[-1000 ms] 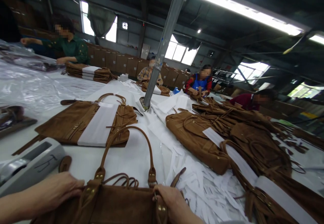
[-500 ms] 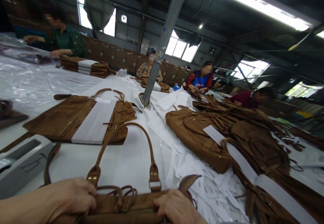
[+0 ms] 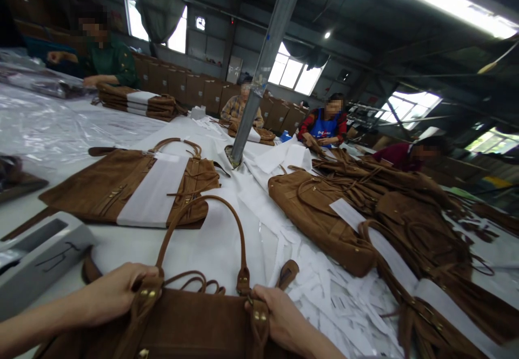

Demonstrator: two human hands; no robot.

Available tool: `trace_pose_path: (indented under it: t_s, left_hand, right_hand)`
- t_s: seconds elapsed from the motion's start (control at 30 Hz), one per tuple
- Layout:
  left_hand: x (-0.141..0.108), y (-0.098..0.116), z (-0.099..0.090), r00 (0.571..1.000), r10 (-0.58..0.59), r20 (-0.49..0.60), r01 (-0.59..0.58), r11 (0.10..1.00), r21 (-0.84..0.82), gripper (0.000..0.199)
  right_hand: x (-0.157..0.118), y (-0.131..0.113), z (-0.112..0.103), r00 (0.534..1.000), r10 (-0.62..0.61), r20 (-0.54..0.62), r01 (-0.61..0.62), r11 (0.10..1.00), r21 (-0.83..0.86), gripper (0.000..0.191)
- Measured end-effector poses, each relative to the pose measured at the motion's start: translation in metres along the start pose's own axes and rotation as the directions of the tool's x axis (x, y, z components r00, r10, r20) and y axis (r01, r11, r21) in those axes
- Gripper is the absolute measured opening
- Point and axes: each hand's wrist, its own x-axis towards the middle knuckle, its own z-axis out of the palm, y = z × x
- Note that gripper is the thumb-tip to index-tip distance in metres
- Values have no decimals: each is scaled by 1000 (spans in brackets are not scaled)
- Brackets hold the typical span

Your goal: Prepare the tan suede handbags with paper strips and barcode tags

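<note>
Item one: a brown bag [image 3: 198, 321], directly before me at the lower edge of the view, partly cut off. Carried handle [image 3: 242, 240]: standing up in an arc beyond the bag's top edge. Brass-coloured rivets on the tabs; no lettering legible.

Hands: both closed on this bag. My left hand [image 3: 115, 291] grips it at the left riveted tab [image 3: 146, 299], fingers bunched. My right hand [image 3: 279, 313] grips at the right riveted tab [image 3: 260, 321], thumb and fingers drawn together.

To the left: a grey device [image 3: 48, 256], marked by hand in dark strokes that I cannot read with certainty.

Beyond, flat on the white surface [image 3: 125, 243]: a second brown bag [image 3: 93, 186], crossed by a plain white band [image 3: 150, 194].

To the right: loose white paper scraps [image 3: 328, 294]; past them, a heap of brown bags [image 3: 320, 218].

Farther off: a metal post [image 3: 259, 78]; a co-worker in a blue apron [image 3: 322, 126], its white print too small to read; brown cartons [image 3: 194, 90] bearing small pale labels, likewise illegible.
</note>
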Motion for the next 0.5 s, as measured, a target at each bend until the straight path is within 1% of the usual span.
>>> trace_pose_path:
  t_s: [0.07, 0.1, 0.13, 0.2, 0.27, 0.3, 0.33, 0.37, 0.43, 0.47, 0.5]
  left_hand:
    - [4, -7, 8, 996, -56, -73, 53, 997, -54, 15]
    - [5, -11, 12, 988, -83, -128, 79, 996, -35, 15]
    - [6, -14, 15, 979, -98, -176, 102, 995, 14, 15]
    - [4, -20, 17, 958, -85, -274, 140, 972, 188, 19]
    - [2, -23, 14, 935, -47, -352, 183, 913, 365, 26]
    - [1, -23, 11, 928, -34, -372, 199, 886, 418, 31]
    - [-1, -22, 7, 930, -41, -364, 212, 871, 443, 34]
    - [-2, -21, 3, 943, -70, -325, 217, 869, 444, 37]
    - [-8, -16, -6, 970, -165, -177, 224, 887, 404, 41]
    - [-11, -13, -10, 975, -200, -101, 223, 897, 381, 42]
    - [-15, -11, -13, 977, -208, -50, 212, 907, 364, 44]
  right_hand:
    - [2, -1, 2, 1000, 30, 7, -30, 998, -49, 27]
    - [3, -1, 4, 999, 37, -10, -37, 994, -104, 26]
    - [3, -1, 4, 999, 34, -38, -40, 985, -171, 25]
    - [4, -2, 4, 994, 23, -102, -53, 951, -304, 26]
    - [6, -4, 1, 990, 41, -132, -88, 922, -376, 32]
    - [6, -6, -1, 990, 68, -124, -112, 913, -392, 37]
    - [7, -8, -4, 990, 96, -108, -132, 903, -409, 40]
    - [6, -11, -8, 989, 120, -85, -145, 892, -429, 42]
    - [3, -16, -18, 990, 137, -47, -143, 872, -468, 44]
    - [1, -18, -23, 991, 126, -40, -130, 867, -481, 45]
    - [-2, -19, -27, 994, 103, -39, -109, 868, -485, 45]
